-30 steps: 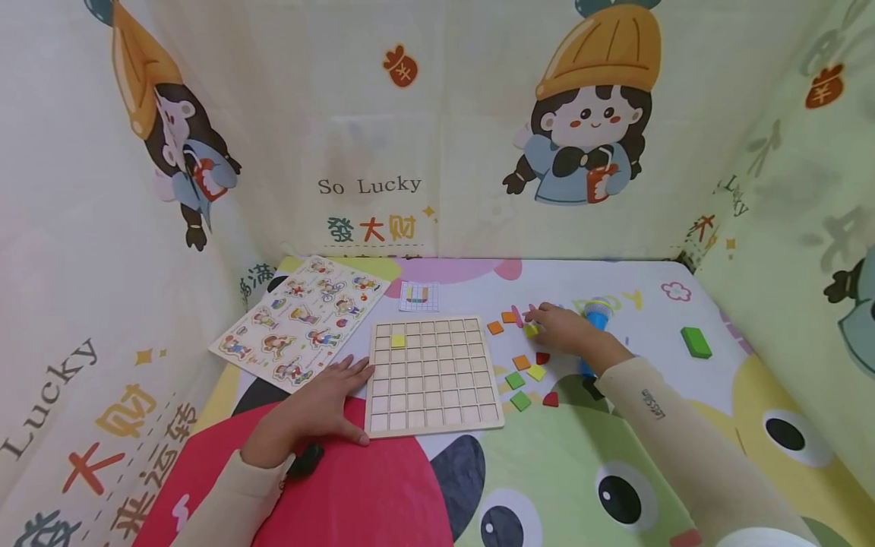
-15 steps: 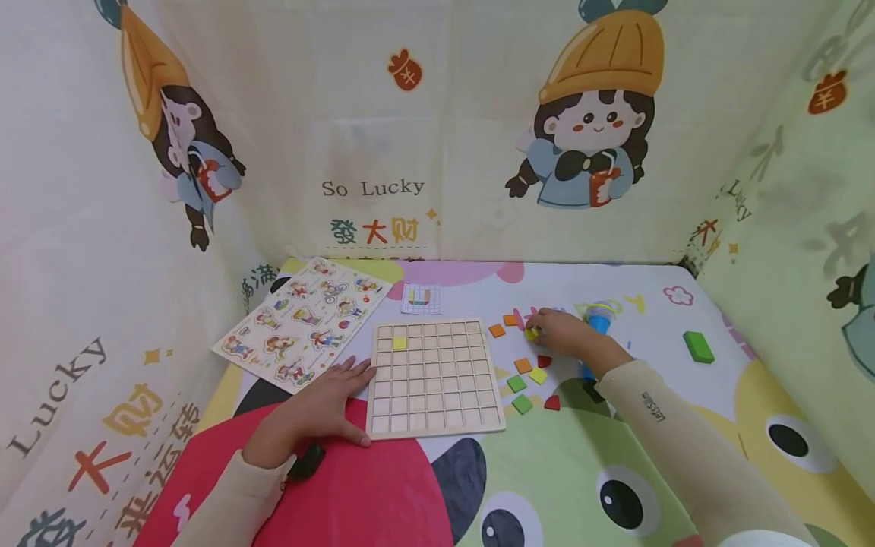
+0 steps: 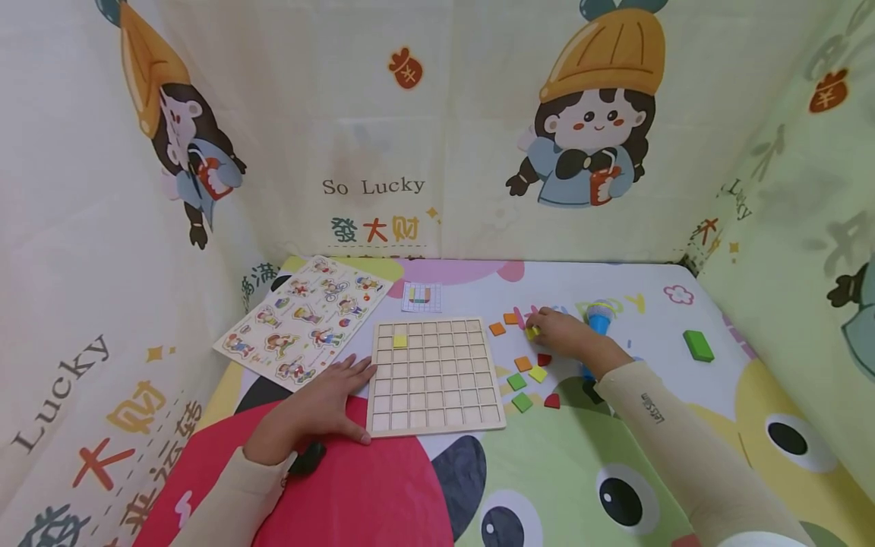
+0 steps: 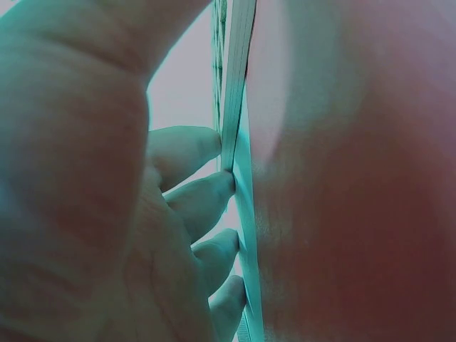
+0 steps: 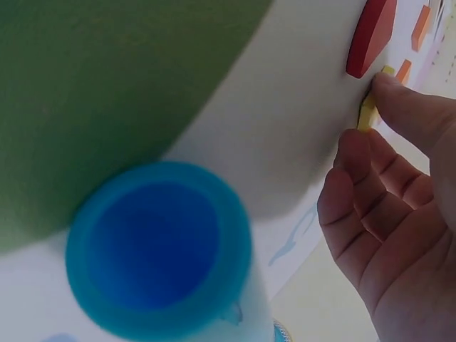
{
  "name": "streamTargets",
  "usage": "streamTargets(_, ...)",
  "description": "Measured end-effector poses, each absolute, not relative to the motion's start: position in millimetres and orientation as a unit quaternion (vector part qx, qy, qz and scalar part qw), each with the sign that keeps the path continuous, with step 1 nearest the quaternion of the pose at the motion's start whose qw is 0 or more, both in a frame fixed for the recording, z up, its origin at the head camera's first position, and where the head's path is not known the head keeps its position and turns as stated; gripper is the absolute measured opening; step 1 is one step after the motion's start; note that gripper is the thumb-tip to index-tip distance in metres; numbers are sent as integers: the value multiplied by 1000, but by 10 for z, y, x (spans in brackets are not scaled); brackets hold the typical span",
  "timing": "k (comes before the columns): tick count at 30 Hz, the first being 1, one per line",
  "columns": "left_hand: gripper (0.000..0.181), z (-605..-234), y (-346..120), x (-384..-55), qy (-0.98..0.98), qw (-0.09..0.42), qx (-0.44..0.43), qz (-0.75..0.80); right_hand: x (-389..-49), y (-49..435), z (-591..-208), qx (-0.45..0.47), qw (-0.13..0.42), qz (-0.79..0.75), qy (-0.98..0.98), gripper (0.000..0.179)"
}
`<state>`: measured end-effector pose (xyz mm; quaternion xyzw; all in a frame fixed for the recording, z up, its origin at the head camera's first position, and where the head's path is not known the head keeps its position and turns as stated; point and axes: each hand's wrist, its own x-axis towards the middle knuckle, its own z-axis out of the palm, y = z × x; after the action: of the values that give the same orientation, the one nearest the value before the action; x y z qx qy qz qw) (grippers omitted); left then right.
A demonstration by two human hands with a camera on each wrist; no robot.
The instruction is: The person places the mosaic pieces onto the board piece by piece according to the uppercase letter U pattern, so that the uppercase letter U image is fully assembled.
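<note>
You seem to be at the picking-up step: right of centre in the head view, your right hand [image 3: 563, 332] has its grip closed to a pinch, thumb and finger on a yellow tile [image 3: 532, 332] that looks to be at or just above the desk [image 3: 636, 380]. The right wrist view shows that pinch at its right edge; you cannot tell there whether the yellow beside your thumb is one piece or two. Your left hand [image 3: 330, 396], fingers spread and straight, rests against the left side of the wooden grid board [image 3: 437, 434] at mid-frame and grasps nothing. One yellow square [image 3: 399, 342] sits in a cell near the board's upper left. Your next move probably calls for lifting clear of the orange tile [image 3: 497, 329] nearby, then carrying left to a cell, perhaps guided by the small card [image 3: 421, 298] above the board, its pattern too small to read.
</note>
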<state>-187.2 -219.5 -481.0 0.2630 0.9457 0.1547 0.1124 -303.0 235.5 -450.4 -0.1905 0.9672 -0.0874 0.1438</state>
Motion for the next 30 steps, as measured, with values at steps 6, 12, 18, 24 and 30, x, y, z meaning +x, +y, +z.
streamTargets(6, 120, -4799, -2190, -1859, 945, 117, 260, 159, -2991, 2340, -4477, -188, 146, -94, 967, 35)
streamTargets(12, 120, -4771, -2189, -1849, 945, 118, 256, 167, -2946, 2266, -4418, -195, 113, -122, 967, 32)
streamTargets(18, 120, -4749, -2201, -1854, 945, 116, 259, 164, -2962, 2049, -4431, -204, 106, -148, 962, 29)
streamTargets(24, 119, -4750, -2215, -1860, 943, 116, 265, 162, -2920, 1789, -4425, -232, 113, -152, 954, 32)
streamTargets(30, 119, -4761, -2198, -1858, 942, 118, 268, 167, -2884, 1578, -4426, -295, 81, -137, 942, 30)
